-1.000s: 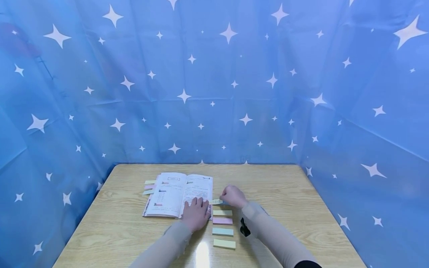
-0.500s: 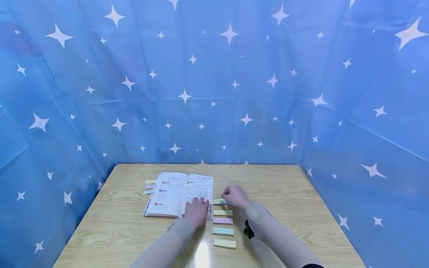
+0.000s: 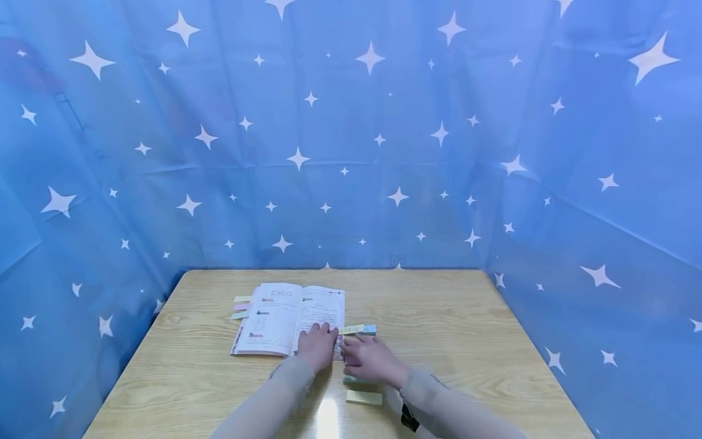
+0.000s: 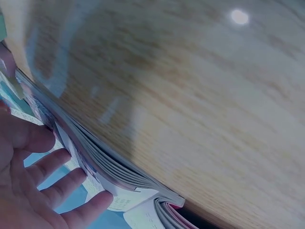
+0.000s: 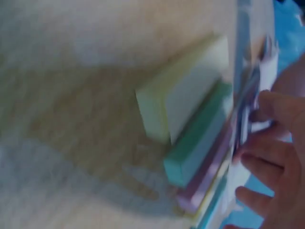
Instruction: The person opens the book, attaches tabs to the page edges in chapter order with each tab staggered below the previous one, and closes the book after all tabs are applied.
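Observation:
An open book [image 3: 276, 329] lies on the table, with printed pages up. My left hand [image 3: 318, 346] rests on the lower part of its right page; in the left wrist view the fingers [image 4: 62, 191] lie loosely straight over the book's edge. From the book's right side sticks a yellow sticky tab [image 3: 351, 329] with writing, overlapping a blue sticky-note pad [image 3: 370, 330]. My right hand [image 3: 375, 361], holding nothing visible, is over the row of pads beside the book, fingertips at the book's edge. It covers much of a purple pad [image 5: 205, 176].
Below the right hand are a green pad [image 3: 359, 379] and a yellow pad [image 3: 364, 398]. Several coloured tabs [image 3: 241, 307] jut from the book's left edge. The wooden table [image 3: 450, 323] ends at a blue star-patterned curtain [image 3: 351, 122].
My right hand has let go of the yellow tab and moved down and left over the pads. The tab stays at the book's right edge. The left hand stays on the page.

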`<action>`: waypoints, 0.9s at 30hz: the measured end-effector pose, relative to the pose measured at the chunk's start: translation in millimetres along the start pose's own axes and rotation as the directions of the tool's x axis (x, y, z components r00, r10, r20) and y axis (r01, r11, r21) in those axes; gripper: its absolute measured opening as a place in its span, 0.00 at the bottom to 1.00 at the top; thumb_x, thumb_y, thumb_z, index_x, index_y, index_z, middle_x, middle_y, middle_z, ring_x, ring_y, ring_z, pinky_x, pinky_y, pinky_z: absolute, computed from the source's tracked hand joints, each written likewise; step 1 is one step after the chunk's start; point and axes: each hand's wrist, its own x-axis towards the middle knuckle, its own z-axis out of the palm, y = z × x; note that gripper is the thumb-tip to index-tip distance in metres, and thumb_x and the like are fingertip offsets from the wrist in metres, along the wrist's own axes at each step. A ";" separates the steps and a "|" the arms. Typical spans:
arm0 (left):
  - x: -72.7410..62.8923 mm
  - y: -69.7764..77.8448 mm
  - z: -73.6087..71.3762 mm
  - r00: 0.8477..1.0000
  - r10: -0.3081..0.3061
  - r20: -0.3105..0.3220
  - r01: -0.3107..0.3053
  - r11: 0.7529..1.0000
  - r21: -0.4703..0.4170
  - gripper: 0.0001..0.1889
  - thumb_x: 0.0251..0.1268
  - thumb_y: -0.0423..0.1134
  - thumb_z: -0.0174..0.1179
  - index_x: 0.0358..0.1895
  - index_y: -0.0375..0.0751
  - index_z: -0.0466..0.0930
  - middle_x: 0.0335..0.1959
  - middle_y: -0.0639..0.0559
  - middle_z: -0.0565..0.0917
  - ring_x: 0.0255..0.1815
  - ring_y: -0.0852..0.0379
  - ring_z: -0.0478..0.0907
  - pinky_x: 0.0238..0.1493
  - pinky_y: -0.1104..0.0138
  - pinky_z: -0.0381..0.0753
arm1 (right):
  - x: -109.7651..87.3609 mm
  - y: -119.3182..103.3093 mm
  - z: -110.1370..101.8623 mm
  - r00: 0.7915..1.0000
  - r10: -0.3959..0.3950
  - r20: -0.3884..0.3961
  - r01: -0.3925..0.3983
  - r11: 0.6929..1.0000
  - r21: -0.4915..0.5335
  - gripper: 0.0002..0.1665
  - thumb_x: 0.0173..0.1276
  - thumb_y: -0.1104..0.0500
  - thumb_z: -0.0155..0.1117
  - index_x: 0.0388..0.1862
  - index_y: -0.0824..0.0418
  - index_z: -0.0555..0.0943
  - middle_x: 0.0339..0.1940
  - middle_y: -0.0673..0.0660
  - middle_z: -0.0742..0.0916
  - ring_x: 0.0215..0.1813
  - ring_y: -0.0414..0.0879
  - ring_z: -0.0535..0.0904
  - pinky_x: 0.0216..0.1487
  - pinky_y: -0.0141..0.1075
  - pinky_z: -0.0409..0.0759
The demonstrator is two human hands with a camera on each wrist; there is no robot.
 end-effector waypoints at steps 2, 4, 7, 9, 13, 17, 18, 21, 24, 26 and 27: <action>0.9 -0.1 0.2 1.000 -0.001 0.002 0.001 1.000 0.004 0.23 0.63 0.38 0.58 0.63 0.49 0.76 0.59 0.48 0.77 0.58 0.45 0.72 0.50 0.45 0.76 | -1.5 -7.4 3.9 0.997 0.038 0.065 -0.036 0.999 -0.023 0.36 0.64 0.40 0.62 0.67 0.56 0.74 0.68 0.53 0.75 0.69 0.60 0.67 0.64 0.64 0.64; 1.9 -0.2 0.1 1.000 -0.001 0.004 0.001 1.000 0.009 0.23 0.63 0.38 0.58 0.63 0.49 0.76 0.58 0.48 0.77 0.58 0.45 0.72 0.50 0.45 0.76 | -1.5 -12.4 6.8 0.991 0.075 0.113 -0.073 0.997 -0.024 0.39 0.64 0.37 0.61 0.68 0.55 0.73 0.70 0.51 0.73 0.72 0.59 0.63 0.66 0.65 0.59; 2.1 0.0 -0.1 1.000 -0.003 0.010 0.003 1.000 0.013 0.22 0.65 0.39 0.57 0.63 0.49 0.76 0.58 0.48 0.77 0.59 0.44 0.71 0.51 0.44 0.76 | 0.0 -16.4 9.9 0.984 0.108 0.140 -0.103 0.994 -0.041 0.40 0.63 0.35 0.60 0.68 0.55 0.73 0.71 0.50 0.72 0.74 0.57 0.61 0.68 0.65 0.55; 2.0 -0.1 -0.1 1.000 -0.005 0.013 0.005 1.000 0.018 0.23 0.65 0.39 0.57 0.64 0.49 0.76 0.59 0.48 0.77 0.59 0.44 0.71 0.51 0.44 0.76 | 1.6 -17.7 10.9 0.983 0.117 0.143 -0.111 0.992 -0.053 0.41 0.62 0.34 0.60 0.68 0.55 0.73 0.71 0.50 0.72 0.74 0.56 0.60 0.68 0.66 0.54; -0.2 0.7 -1.1 1.000 -0.012 0.025 0.012 1.000 0.001 0.23 0.67 0.38 0.55 0.65 0.48 0.74 0.61 0.46 0.75 0.63 0.42 0.69 0.55 0.42 0.73 | 3.9 -19.4 12.1 0.982 0.123 0.144 -0.113 0.991 -0.073 0.43 0.61 0.33 0.60 0.69 0.55 0.72 0.70 0.50 0.73 0.74 0.56 0.61 0.68 0.66 0.53; -4.5 1.6 -3.0 0.998 -0.012 0.055 0.014 0.999 -0.045 0.22 0.70 0.39 0.52 0.67 0.45 0.72 0.66 0.42 0.71 0.68 0.39 0.64 0.61 0.40 0.68 | 5.4 -19.8 13.4 0.982 0.117 0.152 -0.103 0.990 -0.094 0.45 0.60 0.31 0.61 0.69 0.55 0.71 0.71 0.50 0.72 0.73 0.56 0.61 0.68 0.66 0.54; -5.5 1.5 -3.7 0.998 -0.009 0.063 0.012 0.998 -0.057 0.22 0.71 0.39 0.51 0.67 0.45 0.72 0.67 0.41 0.70 0.69 0.38 0.63 0.62 0.40 0.66 | 5.9 -19.6 13.6 0.981 0.116 0.154 -0.102 0.990 -0.100 0.45 0.60 0.31 0.61 0.69 0.55 0.71 0.71 0.50 0.72 0.73 0.56 0.61 0.68 0.67 0.54; -6.7 -0.6 -3.2 0.997 0.018 0.081 -0.013 0.998 -0.062 0.22 0.72 0.41 0.50 0.67 0.44 0.71 0.69 0.40 0.68 0.70 0.37 0.61 0.64 0.39 0.64 | 5.8 -20.6 12.6 0.980 0.120 0.157 -0.105 0.989 -0.105 0.44 0.60 0.32 0.62 0.69 0.55 0.72 0.71 0.50 0.72 0.73 0.56 0.62 0.68 0.66 0.54; -7.5 -2.8 -3.5 0.997 0.042 0.061 -0.040 0.999 -0.032 0.22 0.71 0.42 0.51 0.66 0.46 0.73 0.68 0.40 0.70 0.68 0.38 0.64 0.61 0.40 0.68 | 6.1 -21.1 11.4 0.980 0.125 0.156 -0.111 0.989 -0.096 0.43 0.60 0.32 0.61 0.68 0.55 0.73 0.70 0.50 0.73 0.72 0.56 0.63 0.67 0.66 0.56; -8.2 -3.3 -4.7 0.997 0.048 0.053 -0.047 0.999 -0.006 0.22 0.70 0.42 0.52 0.66 0.48 0.73 0.67 0.42 0.71 0.67 0.40 0.66 0.59 0.40 0.70 | 6.1 -21.1 10.5 0.980 0.127 0.156 -0.117 0.990 -0.076 0.42 0.60 0.33 0.61 0.67 0.55 0.73 0.70 0.50 0.73 0.72 0.56 0.63 0.67 0.67 0.56; -8.2 -3.2 -5.8 0.998 0.045 0.048 -0.045 0.999 0.002 0.22 0.70 0.42 0.53 0.66 0.50 0.73 0.66 0.43 0.72 0.66 0.41 0.68 0.57 0.41 0.71 | 6.2 -20.7 10.1 0.980 0.127 0.156 -0.119 0.991 -0.064 0.42 0.60 0.33 0.61 0.67 0.55 0.74 0.70 0.50 0.73 0.72 0.57 0.63 0.67 0.67 0.56</action>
